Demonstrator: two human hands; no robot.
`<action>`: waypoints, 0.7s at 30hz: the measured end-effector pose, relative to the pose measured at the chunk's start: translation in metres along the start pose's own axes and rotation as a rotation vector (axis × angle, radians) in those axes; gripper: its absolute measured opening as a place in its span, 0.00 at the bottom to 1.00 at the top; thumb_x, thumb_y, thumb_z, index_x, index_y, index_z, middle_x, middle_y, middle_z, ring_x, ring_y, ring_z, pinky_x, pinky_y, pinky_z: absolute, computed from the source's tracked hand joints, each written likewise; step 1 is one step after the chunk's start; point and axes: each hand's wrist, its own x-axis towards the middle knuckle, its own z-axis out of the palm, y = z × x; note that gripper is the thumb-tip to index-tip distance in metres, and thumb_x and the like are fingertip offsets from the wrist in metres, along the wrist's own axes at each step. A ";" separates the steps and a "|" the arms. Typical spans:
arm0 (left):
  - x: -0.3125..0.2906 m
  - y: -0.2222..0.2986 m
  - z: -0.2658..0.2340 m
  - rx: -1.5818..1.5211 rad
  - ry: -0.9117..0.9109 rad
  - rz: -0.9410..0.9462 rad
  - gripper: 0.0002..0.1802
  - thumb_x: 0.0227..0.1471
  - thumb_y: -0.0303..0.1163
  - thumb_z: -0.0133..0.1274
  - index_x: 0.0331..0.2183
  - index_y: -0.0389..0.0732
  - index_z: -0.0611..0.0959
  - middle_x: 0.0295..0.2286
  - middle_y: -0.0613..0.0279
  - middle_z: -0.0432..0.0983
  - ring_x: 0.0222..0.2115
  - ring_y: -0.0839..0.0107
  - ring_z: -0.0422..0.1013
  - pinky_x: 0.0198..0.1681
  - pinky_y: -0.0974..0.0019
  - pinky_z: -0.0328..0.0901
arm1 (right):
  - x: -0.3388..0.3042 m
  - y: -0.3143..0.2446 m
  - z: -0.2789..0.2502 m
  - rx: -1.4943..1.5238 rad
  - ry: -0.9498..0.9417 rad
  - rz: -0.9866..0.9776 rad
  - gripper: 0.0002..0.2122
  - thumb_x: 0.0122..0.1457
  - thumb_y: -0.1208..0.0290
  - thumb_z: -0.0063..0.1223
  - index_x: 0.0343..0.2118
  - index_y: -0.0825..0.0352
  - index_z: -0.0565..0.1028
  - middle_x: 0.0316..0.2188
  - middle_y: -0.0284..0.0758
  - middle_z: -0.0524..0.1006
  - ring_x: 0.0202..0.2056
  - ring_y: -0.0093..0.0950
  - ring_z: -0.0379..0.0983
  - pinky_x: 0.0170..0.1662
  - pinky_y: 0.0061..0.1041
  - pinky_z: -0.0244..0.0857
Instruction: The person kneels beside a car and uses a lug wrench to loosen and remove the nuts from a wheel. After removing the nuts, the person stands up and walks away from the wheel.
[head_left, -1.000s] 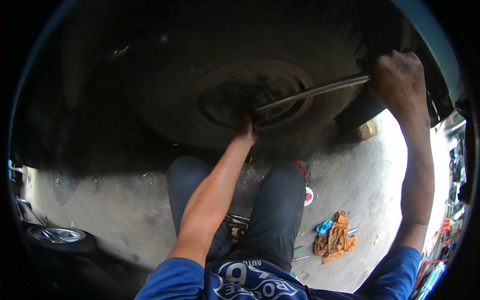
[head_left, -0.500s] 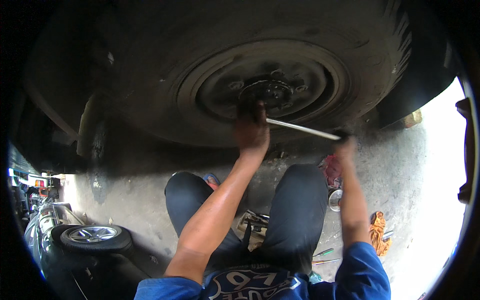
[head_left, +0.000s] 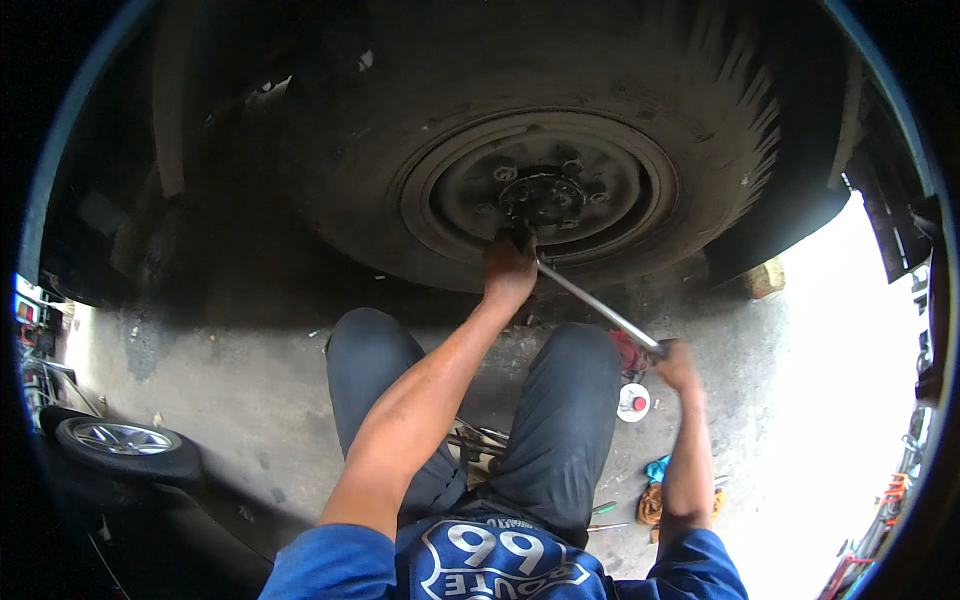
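We grip a bar (head_left: 596, 302) at both ends, right hand (head_left: 679, 365) on the nearer, left hand (head_left: 510, 268) beside the wheel's hub (head_left: 550, 200).

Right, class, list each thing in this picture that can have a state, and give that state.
Metal bar: slanted, held
Left hand: closed around the bar's wheel end
Right hand: closed around its other end
Large wheel: upright
Wheel fasteners: several in place, others unclear
Knees: bent
Brown cloth: crumpled, partly hidden
Red cloth or bag: crumpled, partly hidden
Round white container: open or shut, unclear
Silver-spoked wheel: attached or loose, cannot tell
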 end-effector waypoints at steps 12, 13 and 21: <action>0.020 0.032 -0.014 -1.402 -0.076 -0.458 0.23 0.65 0.43 0.36 0.55 0.40 0.68 0.47 0.54 0.70 0.41 0.66 0.72 0.33 0.63 0.77 | -0.071 -0.220 -0.300 -0.855 0.665 -0.407 0.10 0.42 0.81 0.63 0.30 0.65 0.80 0.27 0.39 0.79 0.33 0.38 0.76 0.44 0.37 0.69; 0.019 0.032 -0.014 -1.464 -0.083 -0.498 0.22 0.65 0.42 0.36 0.54 0.40 0.69 0.46 0.55 0.70 0.40 0.66 0.72 0.33 0.62 0.76 | -0.071 -0.236 -0.308 -0.952 0.628 -0.361 0.12 0.43 0.79 0.66 0.33 0.61 0.81 0.30 0.37 0.80 0.34 0.34 0.77 0.43 0.33 0.70; 0.029 0.020 0.011 -1.878 0.010 -0.609 0.09 0.64 0.34 0.42 0.41 0.43 0.75 0.34 0.64 0.72 0.29 0.73 0.72 0.29 0.71 0.72 | -0.072 -0.328 -0.322 -1.216 0.949 -1.012 0.15 0.48 0.75 0.61 0.40 0.57 0.75 0.42 0.33 0.72 0.47 0.31 0.67 0.54 0.36 0.59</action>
